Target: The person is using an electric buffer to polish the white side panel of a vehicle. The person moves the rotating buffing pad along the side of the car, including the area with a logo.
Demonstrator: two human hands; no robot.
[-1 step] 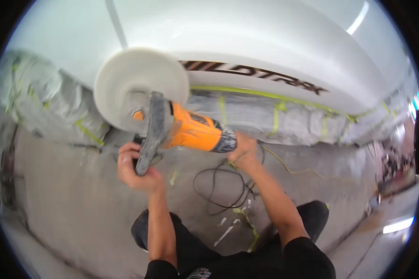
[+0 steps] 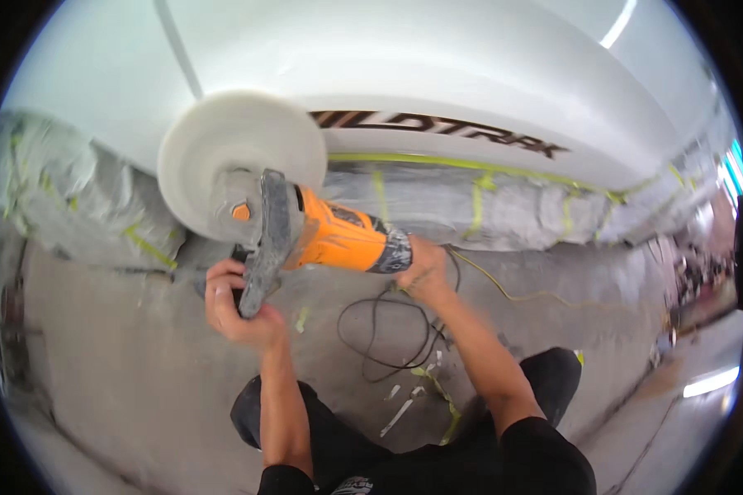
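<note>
Both my hands hold an orange and black power polisher [image 2: 343, 237] with a wide whitish round pad [image 2: 202, 153]. The pad is against the white painted side of a vehicle [image 2: 404, 66], left of the dark lettering decal [image 2: 437, 125]; its face toward the paint is hidden. My left hand [image 2: 243, 305] is wrapped round the lower part of the polisher's dark front handle [image 2: 264, 247]. At the polisher's rear end, my right hand [image 2: 428, 268] grips the orange body's black grip, fingers partly hidden.
Plastic masking film [image 2: 437, 198] with yellow-green tape covers the vehicle's lower edge. More film wraps a bulky shape [image 2: 82, 177] at left. A dark cable [image 2: 380, 363] lies coiled on the concrete floor [image 2: 140, 355], near a yellow cord [image 2: 512, 293] and tape scraps [image 2: 400, 412].
The vehicle side and its decal have shifted slightly left in the picture, and the polisher sits slightly lower and further left. Both hands keep their hold.
</note>
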